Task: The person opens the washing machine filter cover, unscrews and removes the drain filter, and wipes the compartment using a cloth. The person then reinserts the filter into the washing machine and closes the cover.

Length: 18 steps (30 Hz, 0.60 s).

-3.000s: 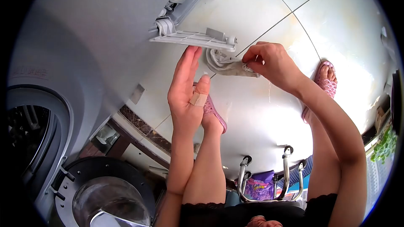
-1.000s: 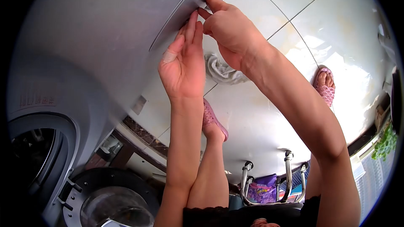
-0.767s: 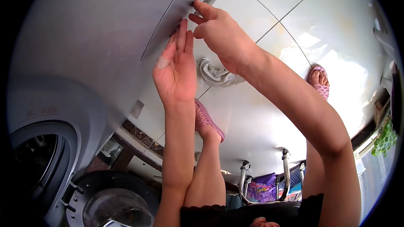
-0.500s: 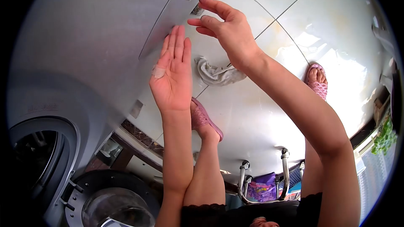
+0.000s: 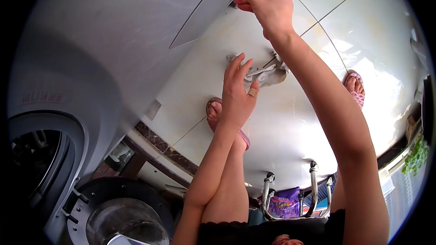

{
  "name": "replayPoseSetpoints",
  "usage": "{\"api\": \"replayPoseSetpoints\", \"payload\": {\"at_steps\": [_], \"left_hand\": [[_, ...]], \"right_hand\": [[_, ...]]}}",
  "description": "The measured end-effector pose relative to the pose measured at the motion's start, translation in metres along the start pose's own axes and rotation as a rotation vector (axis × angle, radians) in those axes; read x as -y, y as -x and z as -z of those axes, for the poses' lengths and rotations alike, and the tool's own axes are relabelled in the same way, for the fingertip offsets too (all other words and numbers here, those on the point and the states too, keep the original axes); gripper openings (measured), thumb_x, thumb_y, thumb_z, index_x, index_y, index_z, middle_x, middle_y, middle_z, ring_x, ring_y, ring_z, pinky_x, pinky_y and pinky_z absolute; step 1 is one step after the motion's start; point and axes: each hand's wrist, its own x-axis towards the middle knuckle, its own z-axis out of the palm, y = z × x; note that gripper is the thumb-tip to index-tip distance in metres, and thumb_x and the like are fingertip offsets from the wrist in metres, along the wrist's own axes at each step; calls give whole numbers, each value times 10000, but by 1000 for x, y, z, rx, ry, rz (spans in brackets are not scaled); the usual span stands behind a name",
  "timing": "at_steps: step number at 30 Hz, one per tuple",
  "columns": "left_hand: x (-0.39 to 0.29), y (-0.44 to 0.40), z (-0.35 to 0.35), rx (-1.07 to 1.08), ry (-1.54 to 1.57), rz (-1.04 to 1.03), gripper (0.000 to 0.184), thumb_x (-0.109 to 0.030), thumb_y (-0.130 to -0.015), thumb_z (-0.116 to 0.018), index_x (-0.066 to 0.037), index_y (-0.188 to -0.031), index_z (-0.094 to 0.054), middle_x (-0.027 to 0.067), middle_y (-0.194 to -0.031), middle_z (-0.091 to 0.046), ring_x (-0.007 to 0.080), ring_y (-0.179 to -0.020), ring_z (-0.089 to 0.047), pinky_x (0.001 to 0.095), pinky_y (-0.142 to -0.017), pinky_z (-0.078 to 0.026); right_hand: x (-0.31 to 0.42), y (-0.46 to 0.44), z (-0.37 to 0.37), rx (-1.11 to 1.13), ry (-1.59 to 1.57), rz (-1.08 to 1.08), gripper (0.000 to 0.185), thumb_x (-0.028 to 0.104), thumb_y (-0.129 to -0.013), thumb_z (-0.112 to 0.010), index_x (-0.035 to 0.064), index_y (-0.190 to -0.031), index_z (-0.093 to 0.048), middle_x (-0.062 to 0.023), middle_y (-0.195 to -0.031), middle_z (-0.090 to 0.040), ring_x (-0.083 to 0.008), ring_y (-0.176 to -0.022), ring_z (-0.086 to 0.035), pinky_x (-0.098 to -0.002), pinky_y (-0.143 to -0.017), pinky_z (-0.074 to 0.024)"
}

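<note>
A closed grey flap [image 5: 204, 11] sits low on the front of the grey washing machine [image 5: 122, 22]. My right hand [image 5: 272, 7] is at the flap's upper end, thumb and fingers pinched at its edge; what lies between the fingertips is too small to tell. My left hand [image 5: 238, 93], a plaster round its thumb, hovers over the floor, palm turned down, its fingers apart and nothing held. Just beyond it a crumpled whitish cloth [image 5: 270, 75] lies on the tiles, partly hidden behind its fingers.
The washer's round door [image 5: 120, 218] hangs open at the lower left, beside the dark drum opening [image 5: 36, 163]. A chrome-legged stool [image 5: 313, 190] and a purple packet [image 5: 285, 203] are at the bottom. My feet in pink slippers [image 5: 355, 91] stand on the tiled floor [image 5: 281, 131].
The flap, open three seconds ago, is closed. My left hand has moved right, away from it, and turned over. My right hand's spread fingers have come together at the flap's upper end.
</note>
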Motion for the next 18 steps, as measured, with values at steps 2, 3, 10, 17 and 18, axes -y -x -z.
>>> {"api": "replayPoseSetpoints", "payload": {"at_steps": [2, 3, 10, 17, 18], "left_hand": [[10, 4, -10, 49, -167, -63, 536, -46, -825, -711, -47, -1333, -540, 118, -1473, -433, 332, -1377, -390, 434, -1124, -353], [14, 5, -15, 73, -250, -95, 541, -51, -819, -720, -45, -1329, -541, 119, -1482, -419, 333, -1382, -378, 444, -1122, -352], [20, 0, -28, -4, -473, -226, 510, -47, -722, -791, -62, -1199, -611, 96, -1280, -542, 282, -1238, -491, 438, -1032, -406], [-18, 19, 15, -67, -145, -120, 279, 21, -726, -763, -34, -990, -690, 71, -1050, -661, 255, -990, -630, 377, -827, -515], [-32, 27, 28, -41, -90, -104, 277, 28, -729, -759, -26, -992, -691, 74, -1055, -662, 254, -969, -640, 370, -820, -526]], "right_hand": [[0, -1, -1, 1, -44, -1, 233, 158, -869, -739, -49, -959, -682, -109, -810, -725, -145, -768, -704, -249, -760, -585], [0, 0, -2, 1, -59, -2, 216, 145, -873, -731, -50, -951, -681, -109, -803, -723, -147, -763, -704, -249, -752, -587], [-10, -26, 30, -10, 104, -5, 249, 243, -832, -704, 40, -976, -721, -52, -749, -735, -120, -672, -696, -257, -657, -555], [35, 64, 126, 424, 930, 285, 385, 20, -841, -577, 91, -1206, -675, -94, -1221, -668, -225, -1017, -664, -341, -878, -535], [56, 84, 133, 444, 982, 254, 424, 9, -840, -580, 97, -1248, -654, -102, -1207, -674, -231, -1009, -667, -345, -885, -535]]}}
